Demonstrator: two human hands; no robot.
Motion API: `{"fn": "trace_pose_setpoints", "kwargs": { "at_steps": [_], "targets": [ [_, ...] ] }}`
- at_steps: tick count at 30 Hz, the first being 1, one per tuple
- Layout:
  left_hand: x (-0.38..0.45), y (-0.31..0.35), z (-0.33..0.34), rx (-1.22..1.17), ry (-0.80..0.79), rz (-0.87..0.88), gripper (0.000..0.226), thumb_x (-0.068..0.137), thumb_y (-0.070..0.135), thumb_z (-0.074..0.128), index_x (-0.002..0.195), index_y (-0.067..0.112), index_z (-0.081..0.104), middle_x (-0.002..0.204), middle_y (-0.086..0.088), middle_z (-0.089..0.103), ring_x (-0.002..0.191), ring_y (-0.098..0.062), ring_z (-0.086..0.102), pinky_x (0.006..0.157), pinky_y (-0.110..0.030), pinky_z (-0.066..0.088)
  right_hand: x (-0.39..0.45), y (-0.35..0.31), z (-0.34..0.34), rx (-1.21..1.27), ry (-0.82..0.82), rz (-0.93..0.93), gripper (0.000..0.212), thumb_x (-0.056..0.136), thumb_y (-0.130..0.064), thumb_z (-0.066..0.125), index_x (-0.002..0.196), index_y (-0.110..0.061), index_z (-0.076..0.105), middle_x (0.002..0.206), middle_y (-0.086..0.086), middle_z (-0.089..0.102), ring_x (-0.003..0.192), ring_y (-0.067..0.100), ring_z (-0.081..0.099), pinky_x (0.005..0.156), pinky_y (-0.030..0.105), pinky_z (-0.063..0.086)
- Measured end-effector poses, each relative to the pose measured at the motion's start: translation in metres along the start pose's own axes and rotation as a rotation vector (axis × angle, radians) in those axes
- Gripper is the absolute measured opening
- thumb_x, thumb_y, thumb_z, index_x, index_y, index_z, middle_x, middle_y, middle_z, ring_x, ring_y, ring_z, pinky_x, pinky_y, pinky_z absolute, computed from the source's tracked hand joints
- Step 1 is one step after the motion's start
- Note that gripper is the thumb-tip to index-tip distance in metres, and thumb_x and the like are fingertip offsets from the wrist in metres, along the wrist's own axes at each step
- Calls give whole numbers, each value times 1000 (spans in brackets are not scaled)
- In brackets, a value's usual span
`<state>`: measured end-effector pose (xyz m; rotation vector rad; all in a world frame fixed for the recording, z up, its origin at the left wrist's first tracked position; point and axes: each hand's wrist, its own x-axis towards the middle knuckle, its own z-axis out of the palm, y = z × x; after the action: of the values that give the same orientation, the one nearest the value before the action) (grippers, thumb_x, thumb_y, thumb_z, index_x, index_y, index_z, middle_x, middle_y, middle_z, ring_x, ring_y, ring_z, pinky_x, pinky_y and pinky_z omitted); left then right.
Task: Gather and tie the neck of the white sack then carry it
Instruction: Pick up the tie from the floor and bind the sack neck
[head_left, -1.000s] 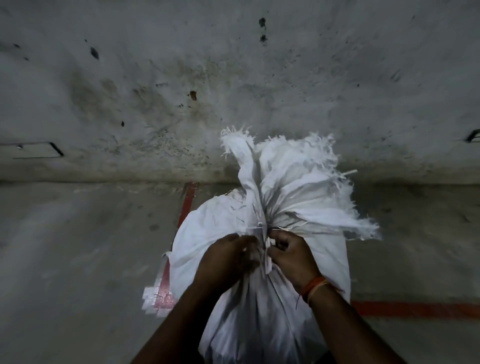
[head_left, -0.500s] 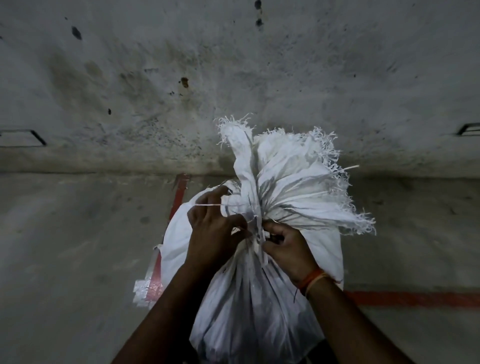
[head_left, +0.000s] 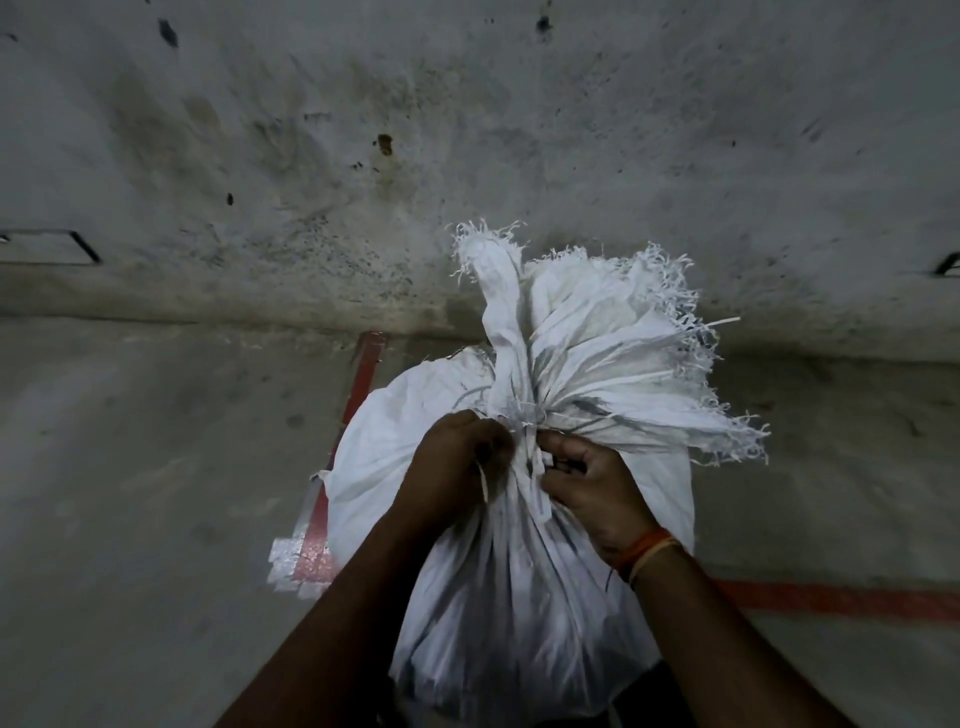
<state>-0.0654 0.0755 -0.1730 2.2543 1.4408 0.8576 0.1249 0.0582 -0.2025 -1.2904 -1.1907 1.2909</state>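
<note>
The white sack (head_left: 514, 597) stands on the concrete floor (head_left: 130, 519), bulging full, directly under both hands. Its gathered neck (head_left: 524, 415) sits just above the fingertips of the two hands, cinched into tight pleats. Beyond the neck the frayed mouth (head_left: 623, 332) fans up and away to the right, its ragged threads ending short of the stained wall (head_left: 311, 130) behind.

The left hand (head_left: 452, 478) is curled at the left side of the neck, its fingers closed on a thin white strip (head_left: 483, 480) that hangs down across its knuckles. The right hand (head_left: 592, 488) sits just opposite, thumb and fingers pinching the tie (head_left: 535, 467), a flat white band that drops from the cinch between the two hands. The hands almost touch across the tie. An orange wrist band (head_left: 644, 553) circles the right wrist.

Left of the left hand the floor lies open out to the frame edge. A red painted line (head_left: 363, 374) runs from the wall foot down past the sack's left flank to a patch of silver tape (head_left: 296, 564) near the left forearm. Another red line (head_left: 831, 597) runs out to the right of the right forearm. The edge where wall meets floor crosses behind the sack, just beyond the frayed mouth.
</note>
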Motion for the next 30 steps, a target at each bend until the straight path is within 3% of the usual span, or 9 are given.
{"fn": "trace_pose_setpoints", "kwargs": {
  "at_steps": [4,7,9,13,16,19,22,27,30],
  "targets": [
    [-2,3,-9,-112,-310,20,39,73,8,74,108,23,65,100,5,65,91,-7,60,78,-22,49,-1,-1,-1,21,4,2,48,68,-3,66,115,-7,73,114,10,76,111,26,70,103,50,52],
    [-2,4,-14,-251,-332,-2,25,85,12,72,107,20,64,104,9,69,96,-5,65,83,-23,53,-3,-4,0,40,-4,-8,41,72,7,64,110,-5,74,109,13,77,107,31,71,100,49,54],
    [-2,4,-15,-286,-309,-5,13,92,13,68,103,20,70,102,10,72,95,-3,66,84,-20,52,-4,-5,0,51,-8,-23,39,74,14,63,105,-5,76,106,13,77,104,29,72,97,44,55],
    [-4,0,-9,-234,-215,-10,10,91,16,70,91,22,77,91,11,72,85,5,64,78,-11,45,-6,-6,0,83,-16,-29,40,77,21,60,104,-5,76,105,13,78,103,26,72,96,41,55],
    [-4,1,-8,-311,-201,12,10,83,21,80,93,20,78,94,6,74,91,-2,68,82,-17,50,-7,-7,0,119,-20,-24,41,78,22,59,102,-6,77,105,14,77,102,27,72,96,42,55],
    [-4,3,-10,-369,-191,34,15,79,19,84,92,17,79,95,4,75,91,-6,70,84,-22,53,-9,-9,0,134,-28,-41,38,74,16,61,102,-4,76,106,18,77,105,34,71,98,47,54],
    [-5,-1,-5,-295,-106,-15,8,81,20,82,88,19,79,90,5,76,87,-4,69,80,-20,52,-6,-3,0,150,-8,7,39,68,4,65,101,-12,78,106,13,77,103,28,72,100,48,54],
    [-6,-4,1,-120,99,-110,6,81,27,81,82,22,78,81,7,76,75,-3,68,70,-14,50,-2,5,-1,107,-9,50,59,62,-12,72,121,-9,70,120,12,73,116,30,67,106,55,49],
    [-6,-2,3,-89,125,-147,6,79,26,82,79,21,78,79,5,76,71,-5,68,69,-21,53,-2,4,0,82,9,62,61,60,-12,72,120,-9,71,119,13,73,111,24,68,97,43,55]
  ]
}}
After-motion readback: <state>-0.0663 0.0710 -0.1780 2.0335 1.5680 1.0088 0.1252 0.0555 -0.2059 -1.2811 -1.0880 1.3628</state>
